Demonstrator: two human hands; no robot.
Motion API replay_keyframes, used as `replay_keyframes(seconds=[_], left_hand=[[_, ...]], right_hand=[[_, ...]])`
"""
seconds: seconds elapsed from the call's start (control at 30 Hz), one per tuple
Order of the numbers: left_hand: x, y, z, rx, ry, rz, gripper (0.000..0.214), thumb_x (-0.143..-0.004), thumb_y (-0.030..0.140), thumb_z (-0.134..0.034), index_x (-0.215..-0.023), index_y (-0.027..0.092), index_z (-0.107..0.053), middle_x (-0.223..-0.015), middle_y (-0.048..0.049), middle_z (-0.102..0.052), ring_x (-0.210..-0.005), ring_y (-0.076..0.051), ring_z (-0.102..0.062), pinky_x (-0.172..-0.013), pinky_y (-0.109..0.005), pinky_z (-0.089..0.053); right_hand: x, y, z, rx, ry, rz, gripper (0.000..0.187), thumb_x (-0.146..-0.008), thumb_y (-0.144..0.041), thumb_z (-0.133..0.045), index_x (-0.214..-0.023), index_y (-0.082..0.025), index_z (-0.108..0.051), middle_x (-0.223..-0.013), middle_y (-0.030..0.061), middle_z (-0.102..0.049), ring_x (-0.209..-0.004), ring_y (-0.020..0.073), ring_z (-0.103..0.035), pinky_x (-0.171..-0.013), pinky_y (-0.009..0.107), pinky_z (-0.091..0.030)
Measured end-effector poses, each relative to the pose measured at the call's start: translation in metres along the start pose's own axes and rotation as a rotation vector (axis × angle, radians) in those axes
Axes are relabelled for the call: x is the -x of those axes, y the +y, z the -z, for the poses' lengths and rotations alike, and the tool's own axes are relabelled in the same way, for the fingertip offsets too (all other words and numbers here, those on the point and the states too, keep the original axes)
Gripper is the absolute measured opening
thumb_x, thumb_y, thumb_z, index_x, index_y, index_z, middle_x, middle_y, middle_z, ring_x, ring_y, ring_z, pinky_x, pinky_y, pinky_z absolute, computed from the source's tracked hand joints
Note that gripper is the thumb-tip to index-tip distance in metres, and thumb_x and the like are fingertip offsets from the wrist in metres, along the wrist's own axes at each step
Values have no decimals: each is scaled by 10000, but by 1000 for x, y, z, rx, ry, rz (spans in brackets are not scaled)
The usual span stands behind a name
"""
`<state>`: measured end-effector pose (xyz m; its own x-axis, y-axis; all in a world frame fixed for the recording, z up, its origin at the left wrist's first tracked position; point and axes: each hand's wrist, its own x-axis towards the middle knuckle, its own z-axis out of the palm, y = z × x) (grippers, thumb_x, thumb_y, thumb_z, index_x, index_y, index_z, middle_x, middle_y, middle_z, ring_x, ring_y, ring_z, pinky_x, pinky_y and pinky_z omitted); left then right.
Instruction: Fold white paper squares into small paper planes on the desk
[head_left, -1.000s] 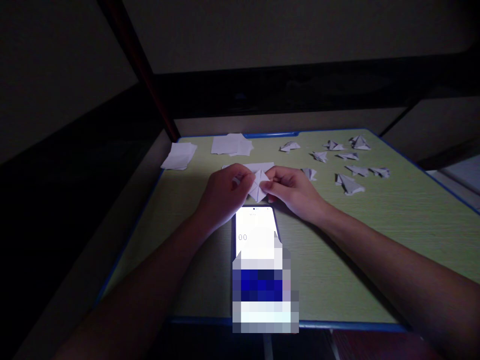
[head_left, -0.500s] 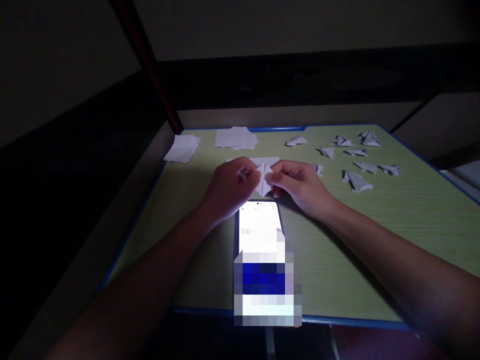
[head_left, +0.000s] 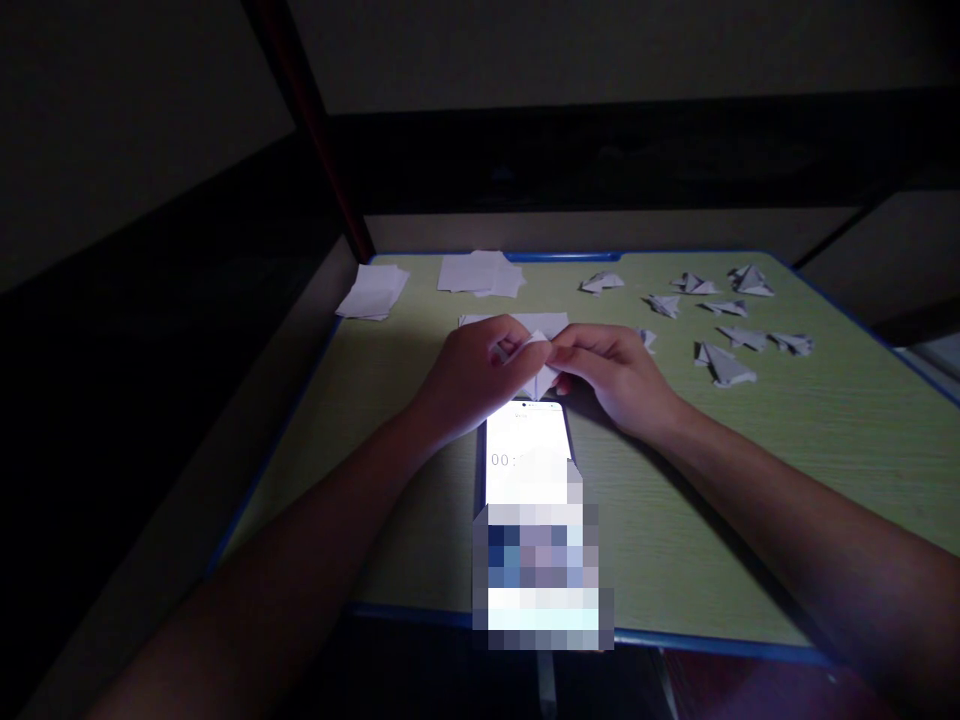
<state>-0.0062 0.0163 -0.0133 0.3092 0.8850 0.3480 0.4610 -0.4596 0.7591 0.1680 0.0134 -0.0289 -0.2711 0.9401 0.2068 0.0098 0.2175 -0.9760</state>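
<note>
A small folded white paper (head_left: pixel 537 384) is pinched between both hands above the table, just beyond the top end of a lit phone (head_left: pixel 525 440). My left hand (head_left: pixel 484 370) is closed on its left side, with the thumb lying across the paper's middle. On the right edge, my right hand (head_left: pixel 611 375) grips it between thumb and fingers. Much of the paper is hidden behind the left thumb. Behind the hands lies a flat white sheet (head_left: pixel 551 321), partly covered by them.
The green table (head_left: pixel 750 500) has a blue rim. Toward its back left are a paper stack (head_left: pixel 371 292) and further loose sheets (head_left: pixel 472 273). Several folded paper pieces lie at the right, among them a larger one (head_left: pixel 724 365). The phone's lower part is pixelated.
My left thumb has moved right across the folded paper, covering its centre crease. The whole view has shifted slightly, so the table things appear a little further right.
</note>
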Motion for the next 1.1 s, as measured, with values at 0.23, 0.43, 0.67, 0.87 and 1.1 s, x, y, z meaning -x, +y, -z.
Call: replay_keyframes(seconds=[0.23, 0.43, 0.67, 0.87, 1.1], left_hand=[[0, 3, 1, 23, -47, 18, 255, -845, 240, -543, -602, 162, -543, -559, 27, -527, -552, -91, -485, -510, -241, -348], [1, 1, 1, 51, -11, -43, 224, -836, 224, -530, -621, 163, -544, -577, 26, -528, -560, -92, -482, -519, -238, -354], [2, -2, 1, 53, -5, -83, 204, -818, 194, -529, -618, 159, -554, -559, 34, -521, -531, -82, -450, -501, -230, -329], [2, -5, -1, 66, 15, -118, 206, -816, 194, -535, -616, 157, -571, -552, 32, -520, -526, -85, -438, -490, -232, -321], [3, -3, 1, 68, 44, -101, 206, -849, 247, -551, -664, 162, -577, -579, 25, -548, -540, -90, -481, -490, -220, -357]], right_hand=[[0, 0, -1, -19, -23, 1, 196, -754, -222, -699, -567, -182, -655, -499, -31, -576, -472, 87, -490, -484, 244, -351], [1, -1, -1, -35, -21, 1, 145, -757, -220, -701, -627, -170, -665, -527, -25, -592, -481, 89, -516, -481, 239, -376], [0, -3, -3, -56, 0, -10, 158, -727, -261, -781, -708, -168, -654, -579, -31, -587, -487, 82, -505, -472, 240, -380], [-1, -2, -2, -93, -16, -25, 196, -719, -275, -818, -701, -164, -658, -597, -24, -597, -491, 78, -505, -473, 241, -367], [-1, 2, 2, -180, -48, -46, 177, -746, -276, -813, -724, -167, -675, -597, -28, -602, -482, 77, -499, -464, 241, -337]])
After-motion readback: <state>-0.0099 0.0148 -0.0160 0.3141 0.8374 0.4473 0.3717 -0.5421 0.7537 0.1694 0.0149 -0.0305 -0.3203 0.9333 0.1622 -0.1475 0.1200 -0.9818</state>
